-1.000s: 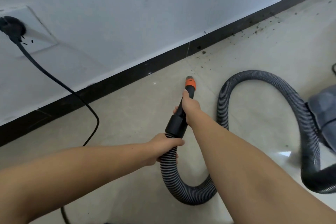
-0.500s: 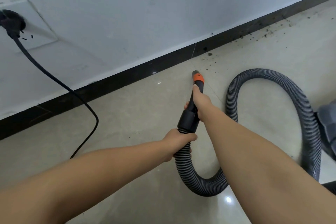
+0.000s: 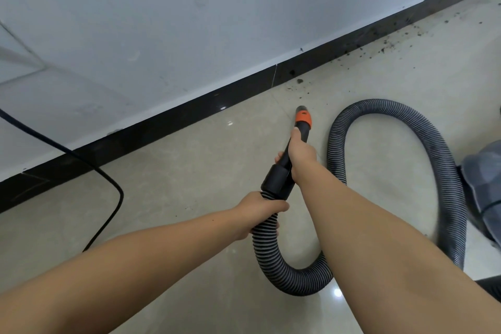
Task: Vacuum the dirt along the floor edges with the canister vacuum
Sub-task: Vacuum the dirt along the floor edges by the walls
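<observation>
2 bare hands on 1 vacuum wand. Right hand [image 3: 301, 154] grasps the black nozzle tube [image 3: 291, 156], fingers wrapped round it just behind the 1 orange collar [image 3: 303, 117]. Left hand [image 3: 259, 210] grips the ribbed grey hose [image 3: 273, 255] right below the black cuff [image 3: 277, 182]. Nozzle tip points toward the black baseboard [image 3: 168, 131], near it, over the beige floor [image 3: 189, 176]. Dirt specks [image 3: 385, 49] scattered along the floor edge to the right, too many to count. Hose loops in 1 big curve to the grey canister [image 3: 485, 184] at right edge. 1 black power cord [image 3: 108, 184] at left.
</observation>
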